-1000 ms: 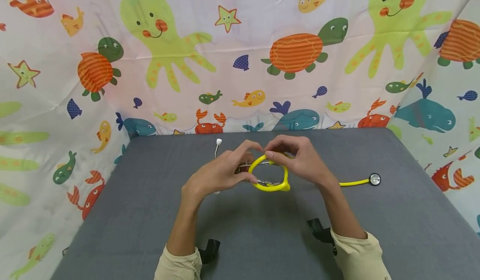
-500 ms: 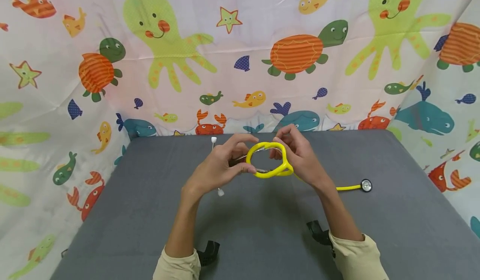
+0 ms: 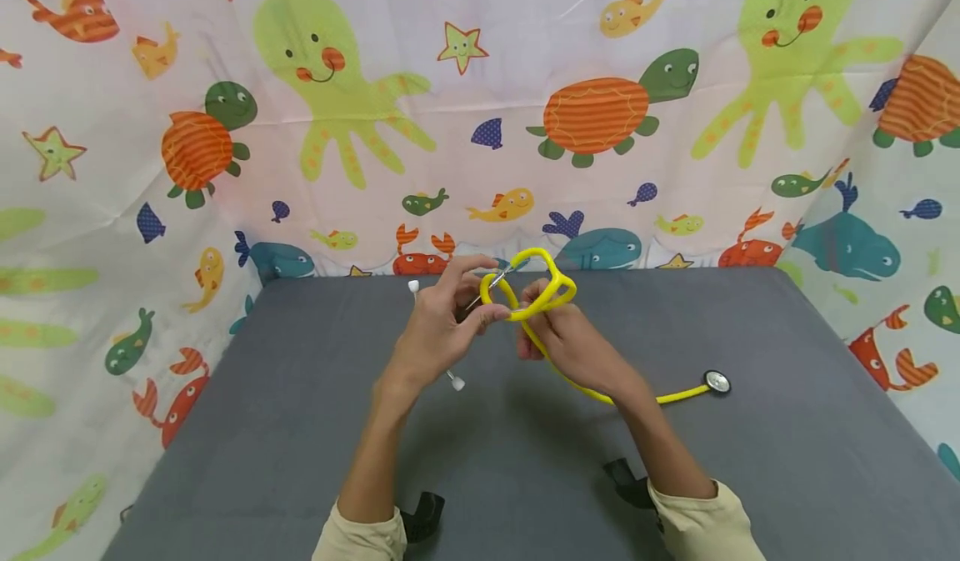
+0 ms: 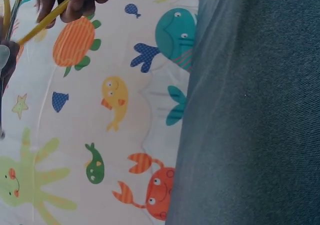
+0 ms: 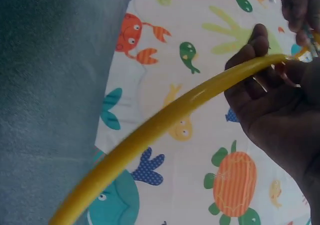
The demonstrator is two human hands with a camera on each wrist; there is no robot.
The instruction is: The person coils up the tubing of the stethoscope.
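Note:
A yellow stethoscope [image 3: 534, 252] is held up over the grey surface, its tubing bent into loops. My left hand [image 3: 438, 323] grips it where the metal ear tubes meet the yellow tubing, thumb in front. Its white ear tips [image 3: 413, 286] stick out on both sides of that hand. Just below the fork of the tubing, my right hand [image 3: 573, 340] holds the single tube with curled fingers. In the right wrist view the tubing [image 5: 165, 122] runs out from those fingers. The round chest piece [image 3: 717, 382] lies to the right, beyond the right forearm.
A grey cloth-covered table [image 3: 300, 419] spreads beneath both hands. Behind it and at the sides hangs a white curtain [image 3: 502, 161] printed with sea animals. Black wrist mounts [image 3: 423, 518] sit at both cuffs.
The right hand has moved from the top of the yellow loop down below the fork. The tubing loops have tilted upward and crossed, and the chest piece has slid left.

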